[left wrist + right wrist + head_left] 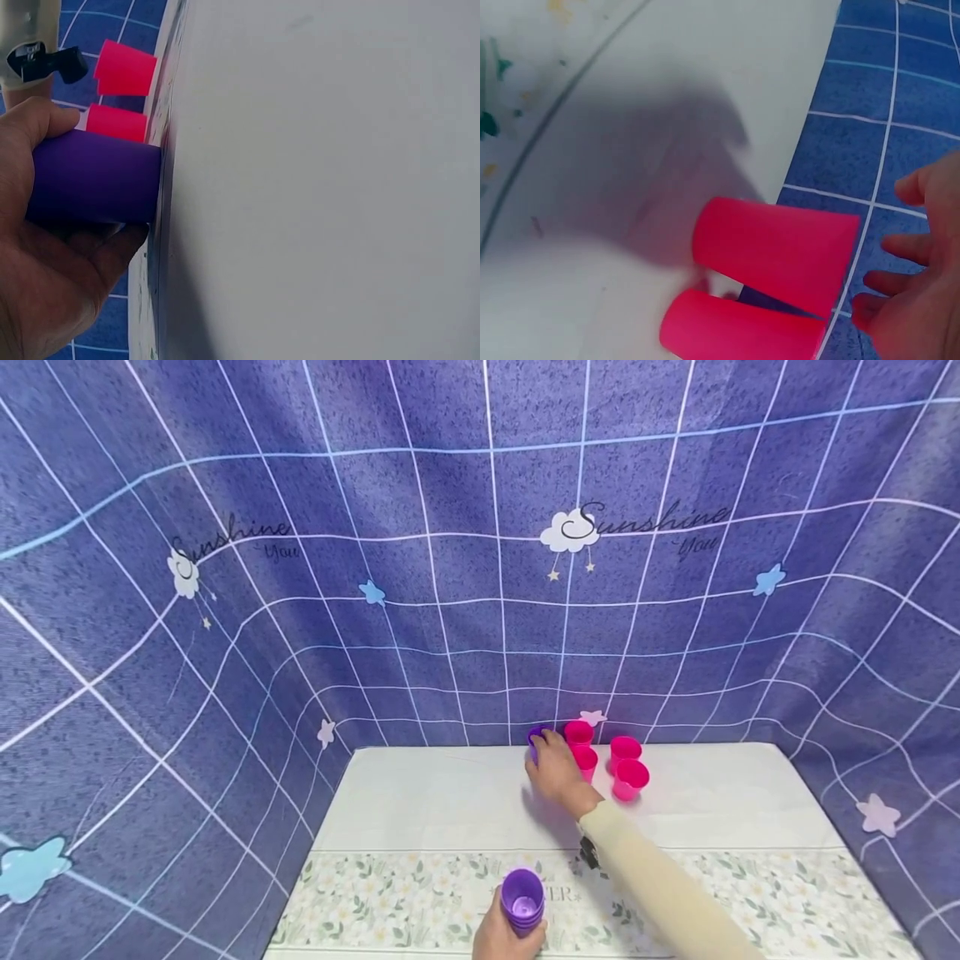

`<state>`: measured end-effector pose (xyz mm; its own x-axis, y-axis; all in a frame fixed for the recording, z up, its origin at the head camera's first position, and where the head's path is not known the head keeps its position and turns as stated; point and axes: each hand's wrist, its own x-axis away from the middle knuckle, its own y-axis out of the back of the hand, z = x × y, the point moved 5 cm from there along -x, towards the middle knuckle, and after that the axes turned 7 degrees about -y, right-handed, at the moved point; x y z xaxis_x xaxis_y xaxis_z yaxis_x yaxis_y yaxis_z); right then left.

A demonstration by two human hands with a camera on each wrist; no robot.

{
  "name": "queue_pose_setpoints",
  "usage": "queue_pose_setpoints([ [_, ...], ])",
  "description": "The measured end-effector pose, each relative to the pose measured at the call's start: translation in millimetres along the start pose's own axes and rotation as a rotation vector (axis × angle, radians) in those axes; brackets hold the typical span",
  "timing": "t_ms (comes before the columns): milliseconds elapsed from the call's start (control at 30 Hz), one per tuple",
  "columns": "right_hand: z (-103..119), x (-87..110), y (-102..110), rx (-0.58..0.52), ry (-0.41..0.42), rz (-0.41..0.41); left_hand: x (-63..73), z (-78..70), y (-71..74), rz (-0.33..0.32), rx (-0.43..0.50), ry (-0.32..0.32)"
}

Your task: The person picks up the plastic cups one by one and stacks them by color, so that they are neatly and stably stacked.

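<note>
My left hand [510, 935] grips a small stack of nested purple cups [522, 897] upright above the table's near part. In the left wrist view, that hand's thumb and fingers [112, 259] wrap round the purple cups [97, 178]. At the back of the table my right hand [557, 768] reaches over another purple cup [536, 735], mostly hidden by its fingers. The right wrist view shows this hand [919, 277] with spread fingers and nothing between them, beside pink cups [776, 251]. Whether it touches the purple cup cannot be made out.
Close to the right hand stand several pink cups, including a back one [578, 732] and a front right one [631, 778]. A white table [427, 793] carries a floral strip [382, 893]. Blue gridded cloth [465, 568] hangs behind and beside it.
</note>
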<state>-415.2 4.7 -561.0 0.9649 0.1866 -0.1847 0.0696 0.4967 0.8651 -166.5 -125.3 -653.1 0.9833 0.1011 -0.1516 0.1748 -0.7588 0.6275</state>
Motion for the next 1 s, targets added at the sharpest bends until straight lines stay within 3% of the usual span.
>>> queue_pose_setpoints([
  [267, -4.9, -22.5, 0.0, -0.008, -0.082, 0.059, -1.6, 1.4, 2.2, -0.015, 0.001, -0.017],
  [633, -13.6, -33.5, -10.5, -0.055, -0.162, 0.124, -1.8, 0.9, 4.4, -0.034, 0.002, -0.041],
  [767, -18.4, -38.0, -13.9, -0.075, -0.154, 0.095, -1.1, 0.0, 5.5, -0.041, 0.006, -0.056],
  [1000, -21.8, -43.6, -13.6, -0.085, -0.129, 0.061, 0.2, 4.2, 2.7, -0.001, 0.038, -0.019],
])
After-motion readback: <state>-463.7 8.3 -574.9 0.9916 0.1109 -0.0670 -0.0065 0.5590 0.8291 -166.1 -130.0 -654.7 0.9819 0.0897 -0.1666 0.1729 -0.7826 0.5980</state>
